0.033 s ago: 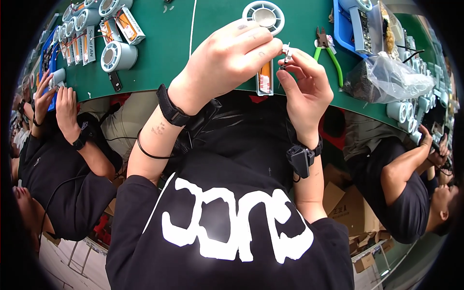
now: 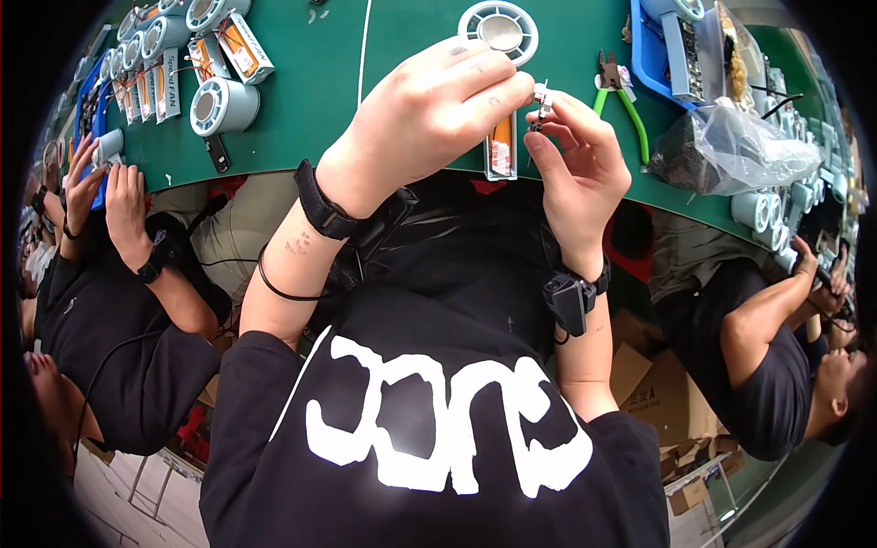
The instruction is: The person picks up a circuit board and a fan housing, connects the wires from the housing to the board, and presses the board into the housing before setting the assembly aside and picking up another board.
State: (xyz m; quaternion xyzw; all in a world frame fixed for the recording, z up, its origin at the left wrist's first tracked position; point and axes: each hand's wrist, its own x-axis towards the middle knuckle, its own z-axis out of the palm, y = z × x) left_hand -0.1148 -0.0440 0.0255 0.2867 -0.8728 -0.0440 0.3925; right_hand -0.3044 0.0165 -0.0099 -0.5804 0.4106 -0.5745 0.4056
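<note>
Over the green table (image 2: 301, 82), the left hand (image 2: 429, 114) curls, fingertips hidden, so its grip I cannot tell. The right hand (image 2: 585, 173), half-curled, has barely shifted since the earlier picture, suggesting the same fine handling continues. A fan (image 2: 500, 34) lies beyond; between the hands, the right fingers seem to pinch a small part (image 2: 542, 97).

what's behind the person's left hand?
Behind the left hand, part of a round light-blue fan head shows above and an orange battery pack in a pale handle below. Whether they join can't be seen; the hand covers it.
</note>
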